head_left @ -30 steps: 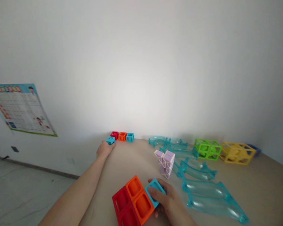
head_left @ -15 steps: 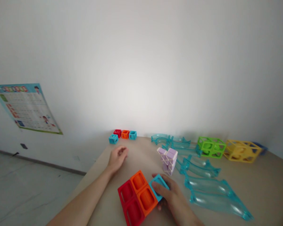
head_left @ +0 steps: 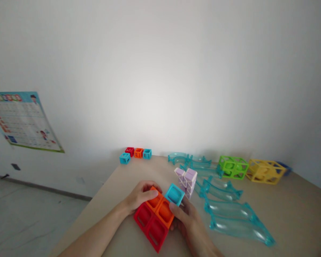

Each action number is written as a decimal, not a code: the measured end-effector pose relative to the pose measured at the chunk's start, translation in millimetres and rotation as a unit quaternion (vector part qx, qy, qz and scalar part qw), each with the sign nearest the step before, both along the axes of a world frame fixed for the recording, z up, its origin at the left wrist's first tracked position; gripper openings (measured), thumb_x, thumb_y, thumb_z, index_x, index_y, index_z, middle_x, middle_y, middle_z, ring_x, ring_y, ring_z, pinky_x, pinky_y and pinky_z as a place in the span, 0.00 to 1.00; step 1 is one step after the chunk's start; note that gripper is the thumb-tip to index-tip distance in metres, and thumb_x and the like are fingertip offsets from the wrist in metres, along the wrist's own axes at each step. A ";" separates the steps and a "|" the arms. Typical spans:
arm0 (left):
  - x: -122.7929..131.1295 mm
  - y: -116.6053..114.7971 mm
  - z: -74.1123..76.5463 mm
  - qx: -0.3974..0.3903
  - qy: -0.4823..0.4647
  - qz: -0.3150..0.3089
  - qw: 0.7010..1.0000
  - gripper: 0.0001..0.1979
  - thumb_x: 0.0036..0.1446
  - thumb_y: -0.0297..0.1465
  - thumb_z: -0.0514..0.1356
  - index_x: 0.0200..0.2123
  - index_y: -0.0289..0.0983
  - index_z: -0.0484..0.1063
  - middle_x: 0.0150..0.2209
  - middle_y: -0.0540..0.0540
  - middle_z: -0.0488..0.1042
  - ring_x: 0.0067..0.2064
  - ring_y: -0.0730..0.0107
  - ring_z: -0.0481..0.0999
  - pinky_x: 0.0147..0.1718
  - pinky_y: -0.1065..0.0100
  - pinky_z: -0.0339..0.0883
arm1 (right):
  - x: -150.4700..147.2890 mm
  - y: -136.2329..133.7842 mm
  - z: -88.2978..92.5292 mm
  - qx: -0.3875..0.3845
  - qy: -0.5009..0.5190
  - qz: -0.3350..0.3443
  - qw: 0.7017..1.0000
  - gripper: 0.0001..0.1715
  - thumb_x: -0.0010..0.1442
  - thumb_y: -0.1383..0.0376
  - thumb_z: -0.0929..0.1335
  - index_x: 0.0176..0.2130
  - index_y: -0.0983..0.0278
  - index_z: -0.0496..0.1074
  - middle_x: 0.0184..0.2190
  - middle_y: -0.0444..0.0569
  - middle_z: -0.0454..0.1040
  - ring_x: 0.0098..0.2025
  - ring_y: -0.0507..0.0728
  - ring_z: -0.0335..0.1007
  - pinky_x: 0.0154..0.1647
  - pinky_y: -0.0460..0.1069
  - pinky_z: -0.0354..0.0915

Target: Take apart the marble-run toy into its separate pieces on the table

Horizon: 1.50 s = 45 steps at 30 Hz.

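Observation:
A joined set of cubes, with red cubes (head_left: 155, 233) at the near left, orange cubes (head_left: 165, 211) in the middle and a light-blue cube (head_left: 174, 194) at the far right corner, is held between both hands. My left hand (head_left: 142, 195) grips the upper left orange cube, thumb on top. My right hand (head_left: 186, 217) holds the right side, its thumb at the corner between the orange and light-blue cubes. Its lower fingers are partly hidden under the set. Just behind stands a purple-and-white folded block figure (head_left: 187, 179).
Several small cubes (head_left: 138, 153) sit at the table's back left corner. Clear teal track pieces (head_left: 235, 210) lie to the right. Green (head_left: 233, 167) and yellow (head_left: 265, 171) frame blocks stand along the wall, with a blue piece behind. The table's left edge (head_left: 103, 189) borders the floor.
My left hand has come over to the cube set and taken hold of it. The set has turned slightly, and my right thumb has shifted from the light-blue cube toward the orange one.

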<state>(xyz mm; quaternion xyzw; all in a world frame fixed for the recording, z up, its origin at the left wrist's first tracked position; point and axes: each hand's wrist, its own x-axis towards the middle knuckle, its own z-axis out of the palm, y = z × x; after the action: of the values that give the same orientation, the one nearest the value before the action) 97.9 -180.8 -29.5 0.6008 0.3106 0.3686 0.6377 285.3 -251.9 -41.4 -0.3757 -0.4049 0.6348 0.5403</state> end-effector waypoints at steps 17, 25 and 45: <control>-17.9 -5.1 18.0 -0.089 0.018 -0.203 0.975 0.31 0.39 0.32 0.72 0.50 0.38 0.70 0.47 0.43 0.75 0.49 0.55 0.73 0.49 0.57 0.66 | -0.2 -5.4 8.1 0.021 0.005 0.015 1.000 0.29 0.52 0.55 0.74 0.50 0.62 0.68 0.42 0.54 0.78 0.40 0.64 0.76 0.40 0.56 0.71; -18.8 -4.4 22.0 -0.053 0.020 -0.234 0.971 0.34 0.40 0.33 0.72 0.53 0.39 0.68 0.50 0.41 0.74 0.49 0.54 0.74 0.51 0.53 0.64 | 0.6 -4.4 10.9 0.012 -0.001 -0.004 1.000 0.30 0.49 0.54 0.75 0.48 0.62 0.67 0.38 0.52 0.78 0.39 0.64 0.76 0.38 0.56 0.71; -16.3 1.1 5.0 -0.045 0.023 -0.090 0.995 0.18 0.46 0.41 0.68 0.33 0.32 0.74 0.29 0.48 0.72 0.30 0.71 0.69 0.31 0.71 0.61 | 0.2 -0.9 4.8 0.009 0.011 0.009 1.000 0.28 0.49 0.55 0.76 0.46 0.62 0.69 0.39 0.53 0.80 0.42 0.68 0.77 0.43 0.60 0.71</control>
<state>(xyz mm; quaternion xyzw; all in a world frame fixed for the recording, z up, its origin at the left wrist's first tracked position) 81.6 -179.8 -24.6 0.6056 0.2863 0.2814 0.6871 285.4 -252.8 -36.6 -0.3602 -0.4085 0.6399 0.5421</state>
